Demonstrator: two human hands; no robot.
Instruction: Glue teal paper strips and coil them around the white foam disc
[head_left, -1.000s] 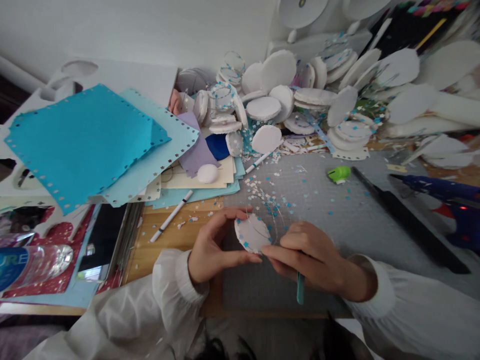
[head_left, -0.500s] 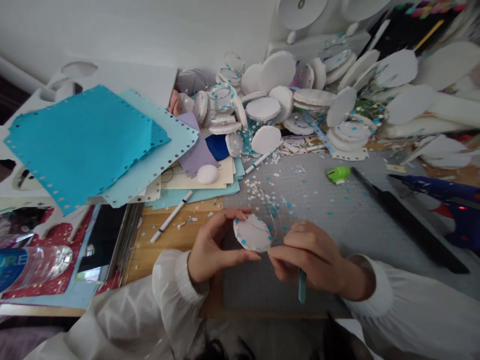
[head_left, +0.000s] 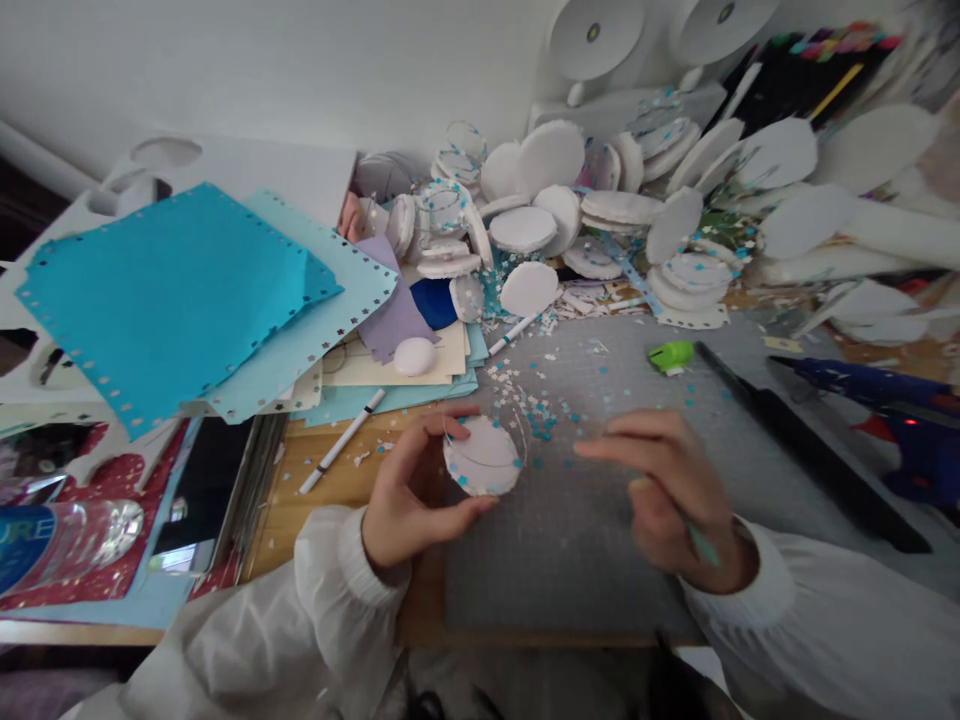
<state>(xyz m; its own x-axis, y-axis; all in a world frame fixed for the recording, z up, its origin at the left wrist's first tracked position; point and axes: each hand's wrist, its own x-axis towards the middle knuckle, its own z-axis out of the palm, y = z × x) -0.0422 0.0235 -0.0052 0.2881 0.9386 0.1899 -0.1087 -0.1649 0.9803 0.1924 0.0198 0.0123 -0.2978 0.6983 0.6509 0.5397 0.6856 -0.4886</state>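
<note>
Thumb and fingers of my left hand [head_left: 412,495] pinch the edges of a white padded disc [head_left: 482,458]. Small blue stars dot its rim, and a thin wire loops over its face. To the right, my right hand [head_left: 671,500] is apart from the disc, above the grey cutting mat [head_left: 555,580]. Its index finger points left toward loose blue and white paper stars [head_left: 541,425]. A slim teal stick-like tool [head_left: 703,545] is tucked in the curled fingers of that hand; its exact kind is unclear.
White discs [head_left: 551,160] pile up at the back. Blue paper sheets [head_left: 180,300] lie left, above a water bottle [head_left: 71,535]. A white pen [head_left: 343,440] rests on the wood. On the right are a green cutter [head_left: 670,355], a long black tool [head_left: 795,440] and a blue glue gun [head_left: 919,430].
My right hand has moved right, off the disc's edge, and the teal tool has swung back in its fingers. My left hand has shifted slightly left with the disc.
</note>
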